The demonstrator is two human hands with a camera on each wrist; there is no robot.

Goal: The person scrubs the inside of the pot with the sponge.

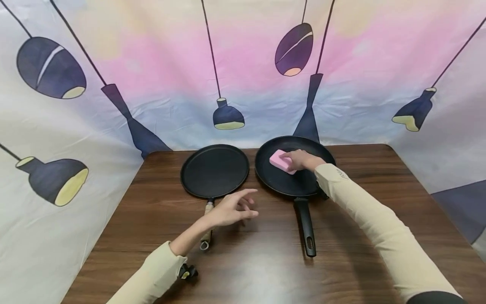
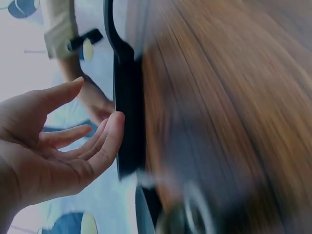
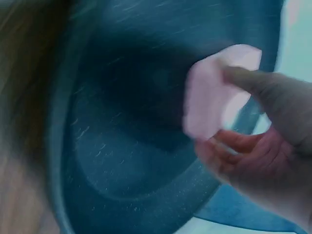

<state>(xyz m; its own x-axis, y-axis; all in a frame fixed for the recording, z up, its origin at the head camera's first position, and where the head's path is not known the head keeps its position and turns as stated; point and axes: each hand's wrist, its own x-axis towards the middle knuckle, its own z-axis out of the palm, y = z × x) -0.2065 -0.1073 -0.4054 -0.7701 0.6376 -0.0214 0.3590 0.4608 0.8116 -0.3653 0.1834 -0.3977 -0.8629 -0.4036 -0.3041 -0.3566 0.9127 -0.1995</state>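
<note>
My right hand (image 1: 303,159) pinches a pink sponge (image 1: 280,162) over the inside of a deep black frying pan (image 1: 279,182). In the right wrist view, thumb and fingers grip opposite sides of the sponge (image 3: 207,100), and small light specks dot the pan's dark surface (image 3: 122,165). The frying pan's black handle (image 1: 305,228) points toward me. My left hand (image 1: 229,210) holds nothing, its fingers loosely bent. It overlaps the handle (image 1: 206,240) of a shallow round black pan (image 1: 214,171) in the head view. The left wrist view shows the left hand (image 2: 63,151) with thumb and fingers spread apart.
Both pans rest side by side near the back edge of a brown wooden table (image 1: 262,261). Behind it hangs a pastel cloth (image 1: 171,63) printed with dark lamps. A small black strap piece (image 1: 187,272) hangs by the left cuff.
</note>
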